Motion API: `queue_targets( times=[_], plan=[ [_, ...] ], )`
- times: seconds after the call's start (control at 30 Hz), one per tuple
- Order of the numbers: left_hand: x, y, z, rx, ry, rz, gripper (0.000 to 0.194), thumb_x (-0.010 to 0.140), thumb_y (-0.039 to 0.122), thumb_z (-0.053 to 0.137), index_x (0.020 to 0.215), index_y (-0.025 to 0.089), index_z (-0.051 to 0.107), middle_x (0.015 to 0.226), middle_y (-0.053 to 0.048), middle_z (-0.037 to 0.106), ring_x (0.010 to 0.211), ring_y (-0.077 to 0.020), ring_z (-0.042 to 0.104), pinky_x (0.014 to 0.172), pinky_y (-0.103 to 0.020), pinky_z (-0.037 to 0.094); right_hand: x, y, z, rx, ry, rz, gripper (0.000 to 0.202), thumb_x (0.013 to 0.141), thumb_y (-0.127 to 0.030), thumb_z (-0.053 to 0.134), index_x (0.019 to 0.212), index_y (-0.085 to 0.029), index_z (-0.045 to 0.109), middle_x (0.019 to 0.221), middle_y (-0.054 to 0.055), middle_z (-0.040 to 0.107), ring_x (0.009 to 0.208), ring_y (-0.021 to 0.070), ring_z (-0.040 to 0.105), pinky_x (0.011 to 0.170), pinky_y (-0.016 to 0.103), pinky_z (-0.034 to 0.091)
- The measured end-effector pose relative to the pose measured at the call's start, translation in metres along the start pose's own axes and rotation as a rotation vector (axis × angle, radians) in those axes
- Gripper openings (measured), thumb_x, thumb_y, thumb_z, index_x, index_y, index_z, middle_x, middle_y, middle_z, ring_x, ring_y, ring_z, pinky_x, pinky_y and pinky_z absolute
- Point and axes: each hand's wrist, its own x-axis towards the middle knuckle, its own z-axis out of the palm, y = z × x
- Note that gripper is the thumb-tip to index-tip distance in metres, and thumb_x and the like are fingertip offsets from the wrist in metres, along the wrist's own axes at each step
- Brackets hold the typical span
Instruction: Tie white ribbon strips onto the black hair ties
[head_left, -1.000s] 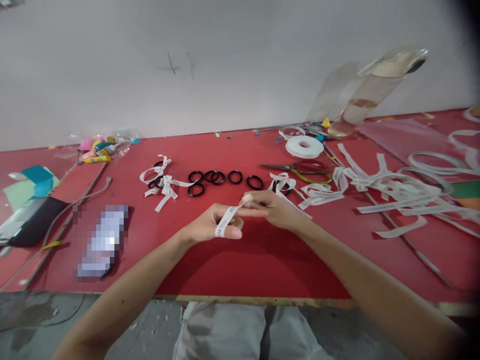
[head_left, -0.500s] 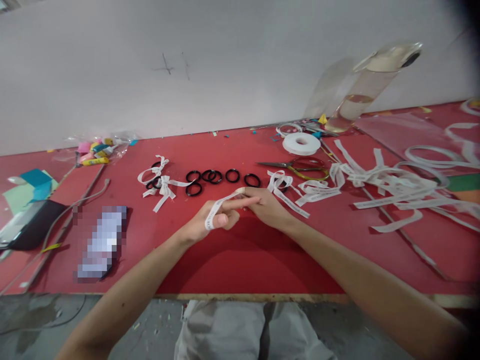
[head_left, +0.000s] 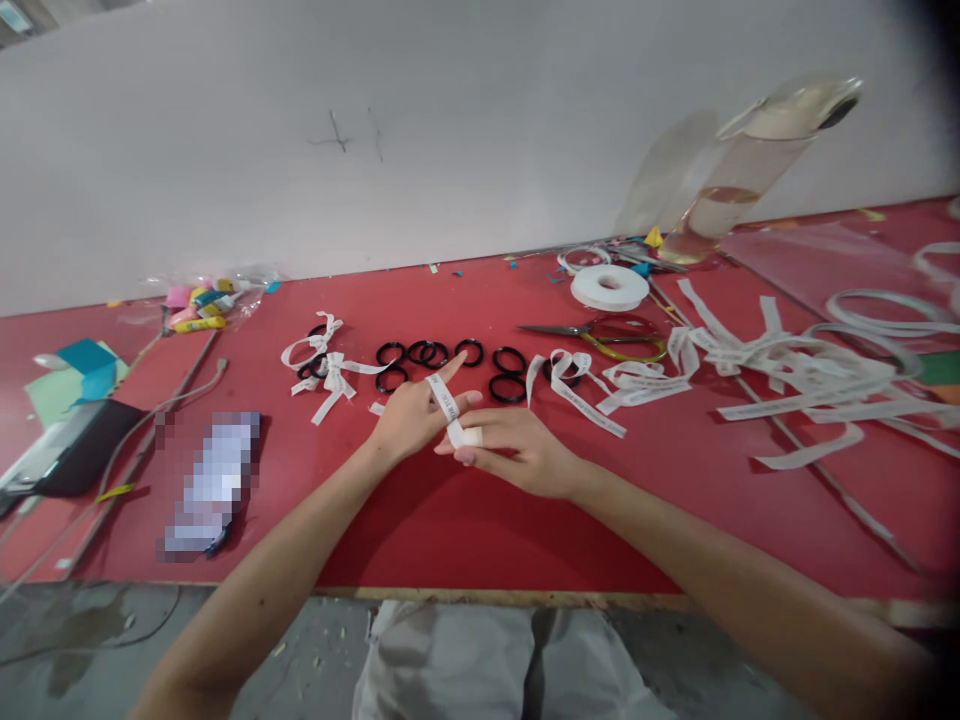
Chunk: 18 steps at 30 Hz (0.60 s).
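Note:
A white printed ribbon point(head_left: 444, 402) runs across the fingers of my left hand point(head_left: 411, 418), whose index finger points out over the red table. The other left fingers are bent around the ribbon. My right hand point(head_left: 529, 450) meets its lower end with thumb and fingers, and a pale wrap point(head_left: 471, 437) circles one right finger. Just beyond the hands lie several black hair ties point(head_left: 509, 360). To their left are hair ties with white ribbon bows point(head_left: 334, 372). Cut ribbon strips point(head_left: 592, 405) rest to the right of my right hand.
Scissors point(head_left: 600, 333) and a white ribbon roll point(head_left: 610, 288) lie behind the hands. A clear bottle point(head_left: 739, 185) leans at the back right, near a pile of ribbon point(head_left: 817, 365). At left are a phone point(head_left: 214, 480), a cable point(head_left: 161, 400) and a dark case point(head_left: 82, 450).
My right hand has moved down and nearer, now below the left fingers. My left index finger has swung to point forward with the ribbon across it. Another hair tie is uncovered.

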Motion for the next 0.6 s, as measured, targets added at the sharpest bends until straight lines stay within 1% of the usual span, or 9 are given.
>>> queue_targets(
  times=[0.07, 0.13, 0.23, 0.3, 0.37, 0.47, 0.53, 0.57, 0.6],
  plan=[
    [0.003, -0.005, -0.003, 0.136, -0.002, -0.020, 0.059, 0.092, 0.042, 0.052, 0.143, 0.014, 0.050, 0.053, 0.009, 0.032, 0.051, -0.0101, 0.029, 0.055, -0.021, 0.022, -0.001, -0.004, -0.004, 0.138, 0.068, 0.035, 0.025, 0.098, -0.030, 0.053, 0.098, -0.022, 0.077, 0.094, 0.007, 0.076, 0.084, 0.0146, 0.069, 0.076, 0.026, 0.054],
    [0.004, -0.009, -0.005, 0.258, -0.053, -0.005, 0.052, 0.088, 0.037, 0.057, 0.135, 0.016, 0.059, 0.053, 0.007, 0.038, 0.051, -0.0106, 0.033, 0.056, -0.022, 0.023, -0.002, -0.006, -0.008, 0.231, 0.131, 0.095, 0.026, 0.097, -0.032, 0.055, 0.094, -0.022, 0.078, 0.086, 0.006, 0.076, 0.067, 0.0121, 0.066, 0.066, 0.025, 0.053],
    [0.001, -0.007, 0.000, 0.371, -0.155, 0.111, 0.037, 0.084, 0.043, 0.061, 0.108, 0.017, 0.075, 0.055, 0.001, 0.049, 0.052, -0.0122, 0.040, 0.057, -0.023, 0.026, -0.002, -0.002, -0.016, 0.295, 0.170, 0.258, 0.030, 0.095, -0.041, 0.056, 0.100, -0.022, 0.079, 0.082, 0.004, 0.075, 0.046, 0.0071, 0.054, 0.050, 0.023, 0.047],
    [-0.004, 0.000, 0.005, 0.373, -0.196, 0.220, 0.044, 0.083, 0.057, 0.061, 0.095, 0.018, 0.078, 0.053, -0.001, 0.049, 0.051, -0.0136, 0.041, 0.056, -0.023, 0.025, 0.000, 0.001, -0.021, 0.294, 0.204, 0.373, 0.034, 0.093, -0.046, 0.058, 0.103, -0.022, 0.079, 0.088, 0.005, 0.075, 0.056, 0.0102, 0.060, 0.054, 0.024, 0.049],
    [-0.010, 0.008, 0.010, 0.318, -0.236, 0.299, 0.052, 0.080, 0.063, 0.062, 0.111, 0.023, 0.074, 0.055, 0.000, 0.050, 0.053, -0.0148, 0.043, 0.057, -0.023, 0.027, 0.002, 0.004, -0.026, 0.295, 0.220, 0.463, 0.036, 0.090, -0.049, 0.060, 0.100, -0.020, 0.080, 0.083, 0.006, 0.075, 0.074, 0.0164, 0.067, 0.066, 0.028, 0.054],
    [-0.014, 0.015, 0.012, 0.004, -0.353, 0.255, 0.062, 0.082, 0.066, 0.059, 0.123, 0.022, 0.070, 0.050, 0.004, 0.038, 0.050, -0.0115, 0.034, 0.055, -0.023, 0.027, 0.004, 0.005, -0.030, 0.290, 0.217, 0.534, 0.039, 0.088, -0.052, 0.061, 0.095, -0.018, 0.080, 0.077, 0.006, 0.075, 0.078, 0.0189, 0.067, 0.067, 0.029, 0.053],
    [-0.013, 0.015, 0.010, -0.391, -0.439, 0.196, 0.072, 0.082, 0.072, 0.053, 0.125, 0.016, 0.068, 0.048, 0.007, 0.030, 0.047, -0.0090, 0.024, 0.051, -0.022, 0.024, 0.004, 0.006, -0.028, 0.275, 0.236, 0.540, 0.040, 0.090, -0.052, 0.059, 0.096, -0.018, 0.079, 0.068, 0.004, 0.071, 0.066, 0.0152, 0.063, 0.059, 0.026, 0.049],
    [-0.012, 0.015, 0.008, -0.603, -0.456, 0.169, 0.078, 0.082, 0.076, 0.049, 0.126, 0.013, 0.067, 0.047, 0.009, 0.025, 0.046, -0.0082, 0.019, 0.048, -0.022, 0.022, 0.003, 0.007, -0.027, 0.266, 0.240, 0.538, 0.039, 0.091, -0.051, 0.058, 0.097, -0.017, 0.078, 0.061, 0.002, 0.067, 0.057, 0.0126, 0.058, 0.054, 0.024, 0.046],
    [-0.011, 0.014, 0.006, -0.822, -0.423, 0.144, 0.086, 0.081, 0.080, 0.043, 0.126, 0.010, 0.066, 0.047, 0.010, 0.018, 0.044, -0.0076, 0.013, 0.046, -0.022, 0.019, 0.002, 0.008, -0.024, 0.260, 0.231, 0.537, 0.039, 0.092, -0.049, 0.056, 0.098, -0.017, 0.077, 0.055, -0.001, 0.062, 0.050, 0.0102, 0.052, 0.050, 0.023, 0.042]
  ],
)
